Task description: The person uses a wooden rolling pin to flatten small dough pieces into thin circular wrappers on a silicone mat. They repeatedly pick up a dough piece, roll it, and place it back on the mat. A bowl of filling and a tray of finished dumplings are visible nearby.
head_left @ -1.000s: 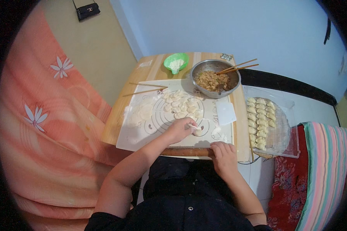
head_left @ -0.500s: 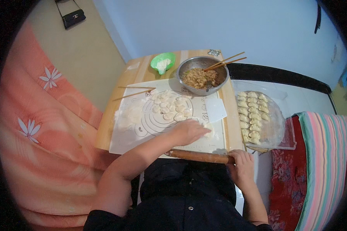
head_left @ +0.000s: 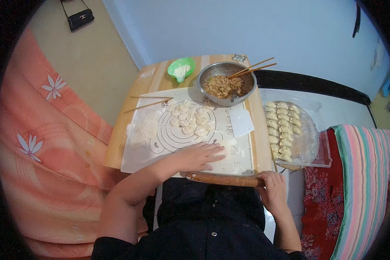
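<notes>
My left hand [head_left: 199, 157] lies palm down over the right front of the white kneading mat [head_left: 136, 149], fingers apart. By its fingertips is a pale, floury round of dough [head_left: 228, 146]. My right hand [head_left: 273, 190] grips the right end of a wooden rolling pin [head_left: 225, 178], which lies along the mat's front edge. Several small dough pieces [head_left: 190, 118] are clustered on the mat's printed circles. Flat dough rounds [head_left: 149, 128] lie in flour to their left. A white scraper [head_left: 241, 121] rests at the mat's right side.
At the back of the wooden table [head_left: 160, 80] stand a green bowl [head_left: 182, 69] of flour and a steel bowl [head_left: 251, 82] of filling with chopsticks [head_left: 251, 70]. More chopsticks [head_left: 147, 105] lie at left. A clear tray [head_left: 323, 149] with rows of dumplings [head_left: 284, 125] is at right.
My left hand has drawn back to the left and toward me from the dough round, its fingers now spread. The right hand stays on the rolling pin, which has shifted slightly toward me.
</notes>
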A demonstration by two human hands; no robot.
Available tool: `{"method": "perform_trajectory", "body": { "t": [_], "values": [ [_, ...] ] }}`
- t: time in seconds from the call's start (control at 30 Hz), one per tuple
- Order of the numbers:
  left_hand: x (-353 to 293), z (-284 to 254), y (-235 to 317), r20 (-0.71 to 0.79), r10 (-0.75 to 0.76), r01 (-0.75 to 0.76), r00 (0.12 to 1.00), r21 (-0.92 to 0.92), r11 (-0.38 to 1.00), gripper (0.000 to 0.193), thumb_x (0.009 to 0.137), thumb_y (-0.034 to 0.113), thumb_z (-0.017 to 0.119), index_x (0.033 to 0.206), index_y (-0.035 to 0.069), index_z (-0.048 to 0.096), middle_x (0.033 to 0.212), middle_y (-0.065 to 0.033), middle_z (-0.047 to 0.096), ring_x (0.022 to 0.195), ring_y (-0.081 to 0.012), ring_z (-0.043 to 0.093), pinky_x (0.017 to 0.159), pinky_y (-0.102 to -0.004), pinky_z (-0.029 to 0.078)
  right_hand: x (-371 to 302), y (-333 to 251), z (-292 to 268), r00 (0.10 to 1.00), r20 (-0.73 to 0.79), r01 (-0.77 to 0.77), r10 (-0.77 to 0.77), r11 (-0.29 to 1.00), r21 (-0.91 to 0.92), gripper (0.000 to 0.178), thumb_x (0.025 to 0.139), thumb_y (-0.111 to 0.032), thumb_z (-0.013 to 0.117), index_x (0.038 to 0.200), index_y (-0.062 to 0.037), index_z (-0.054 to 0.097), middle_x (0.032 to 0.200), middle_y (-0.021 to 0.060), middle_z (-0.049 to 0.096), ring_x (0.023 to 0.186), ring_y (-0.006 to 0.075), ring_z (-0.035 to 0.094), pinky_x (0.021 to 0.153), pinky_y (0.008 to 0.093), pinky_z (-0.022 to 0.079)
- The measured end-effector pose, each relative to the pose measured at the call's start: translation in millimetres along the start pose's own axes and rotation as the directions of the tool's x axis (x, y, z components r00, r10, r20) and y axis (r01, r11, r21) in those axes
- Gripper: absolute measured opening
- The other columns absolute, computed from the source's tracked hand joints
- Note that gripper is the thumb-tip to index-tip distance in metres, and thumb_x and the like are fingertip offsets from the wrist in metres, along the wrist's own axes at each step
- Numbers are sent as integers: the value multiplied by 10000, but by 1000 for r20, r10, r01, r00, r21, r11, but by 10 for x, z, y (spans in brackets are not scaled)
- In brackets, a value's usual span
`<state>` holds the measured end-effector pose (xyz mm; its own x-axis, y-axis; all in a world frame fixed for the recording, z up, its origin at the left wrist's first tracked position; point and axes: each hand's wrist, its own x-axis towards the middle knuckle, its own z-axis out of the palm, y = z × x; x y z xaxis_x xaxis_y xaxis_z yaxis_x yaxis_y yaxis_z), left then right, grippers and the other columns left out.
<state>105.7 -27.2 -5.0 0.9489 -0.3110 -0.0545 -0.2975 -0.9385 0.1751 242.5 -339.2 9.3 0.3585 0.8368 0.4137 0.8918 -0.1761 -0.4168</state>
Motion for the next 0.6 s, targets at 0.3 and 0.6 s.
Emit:
{"method": "perform_trajectory", "body": {
  "t": [0.3, 0.6],
  "values": [
    [-57, 150, -26, -87, -84, 86, 993, 16, 996, 532, 957, 336, 552, 1459, 209, 431, 1566, -67, 312, 1447, -253, 278, 1163, -467, 272, -56, 79, -32, 995, -13, -97, 98, 993, 65, 458, 661, -20, 791, 1056, -83, 569, 1072, 91, 645, 1010, 310, 592, 879, 407, 414],
    [-214, 69, 213, -79, -424, 423, 902, -31, 906, 416, 898, 149, 574, 1306, 70, 563, 1342, -118, 538, 1218, -311, 491, 1042, -421, 384, 34, 65, 150, 938, -69, -335, 339, 940, 67, 411, 714, -69, 779, 1071, -43, 577, 977, 168, 630, 915, 387, 593, 793, 475, 458]
  ]
}}
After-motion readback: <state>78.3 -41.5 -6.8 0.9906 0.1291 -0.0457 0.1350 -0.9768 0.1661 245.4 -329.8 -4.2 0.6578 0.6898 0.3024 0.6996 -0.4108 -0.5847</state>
